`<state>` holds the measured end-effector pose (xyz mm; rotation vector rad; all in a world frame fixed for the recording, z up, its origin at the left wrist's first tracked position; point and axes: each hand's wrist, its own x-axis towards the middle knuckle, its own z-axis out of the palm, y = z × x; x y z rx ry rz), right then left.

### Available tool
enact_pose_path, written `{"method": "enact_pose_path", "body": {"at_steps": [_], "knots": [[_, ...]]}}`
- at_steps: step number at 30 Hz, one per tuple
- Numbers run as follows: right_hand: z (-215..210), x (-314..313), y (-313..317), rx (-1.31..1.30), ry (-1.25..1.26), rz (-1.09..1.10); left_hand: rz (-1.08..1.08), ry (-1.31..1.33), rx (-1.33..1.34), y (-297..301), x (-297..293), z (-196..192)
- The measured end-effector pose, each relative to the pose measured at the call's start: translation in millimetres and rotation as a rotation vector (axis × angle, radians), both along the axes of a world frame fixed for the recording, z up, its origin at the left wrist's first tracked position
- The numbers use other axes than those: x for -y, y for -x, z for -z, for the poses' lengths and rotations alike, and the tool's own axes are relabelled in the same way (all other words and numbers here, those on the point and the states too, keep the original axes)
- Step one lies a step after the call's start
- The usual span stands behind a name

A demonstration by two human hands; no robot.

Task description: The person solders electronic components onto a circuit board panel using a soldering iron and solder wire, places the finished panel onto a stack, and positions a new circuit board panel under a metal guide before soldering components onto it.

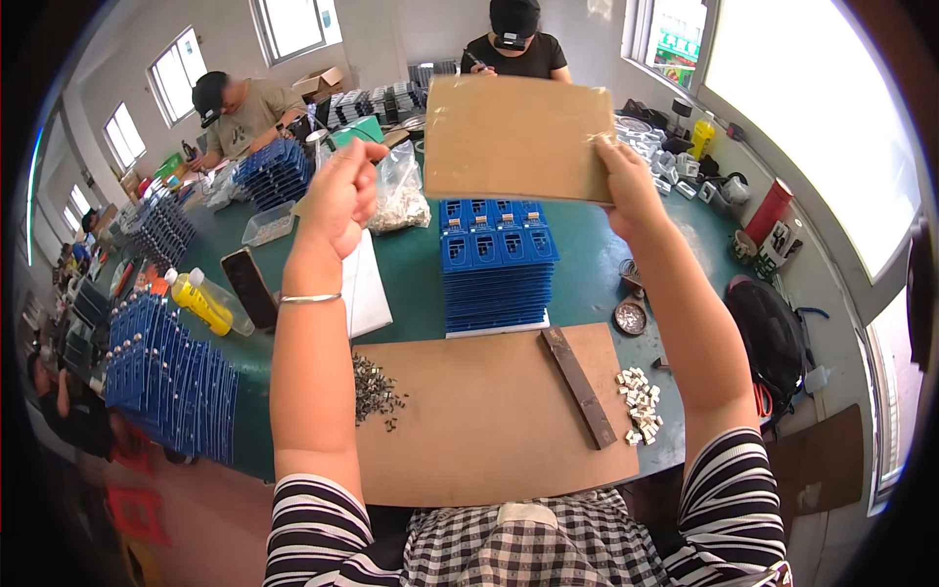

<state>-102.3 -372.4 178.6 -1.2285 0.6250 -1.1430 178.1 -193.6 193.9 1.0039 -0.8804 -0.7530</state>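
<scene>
My right hand (626,186) grips the right edge of a flat brown cardboard piece (518,137), raised above the table. My left hand (342,196) is up to the left of the cardboard, apart from it, with its fingers curled in; whether anything is inside them is hidden. Below the cardboard, a tall stack of blue circuit-board panels (497,264) stands on the table. Nearer to me lies a brown board (479,421) with a dark bar (577,386) across its right part. Small dark parts (377,391) are heaped at its left, small pale metal parts (641,403) at its right.
More blue panels stand at the left (166,372) and far left (274,174). A yellow bottle (199,303), a phone (249,287) and a plastic bag of pale parts (399,191) lie leftward. A round dish (630,316) sits right. Two people work across the table.
</scene>
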Motion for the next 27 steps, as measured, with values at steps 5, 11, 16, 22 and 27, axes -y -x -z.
{"method": "enact_pose_path", "body": {"at_steps": [5,11,16,22,27], "knots": [[36.9,33.3,-32.9,-0.171,-0.160,-0.069,0.067,-0.307,-0.068,-12.7,63.6,47.0],[68.3,64.8,-47.2,-0.476,-0.273,-0.097,-0.081,-0.409,0.014,-17.8,106.4,87.7],[82.4,85.4,-55.2,-0.601,-0.260,-0.130,-0.117,-0.512,0.065,-24.2,114.7,107.3],[96.1,90.2,-60.3,-0.596,-0.254,-0.145,-0.102,-0.525,0.091,-33.3,115.0,126.1],[97.2,84.0,-63.0,-0.570,-0.265,-0.134,-0.093,-0.503,0.045,-32.8,112.5,129.1]]}}
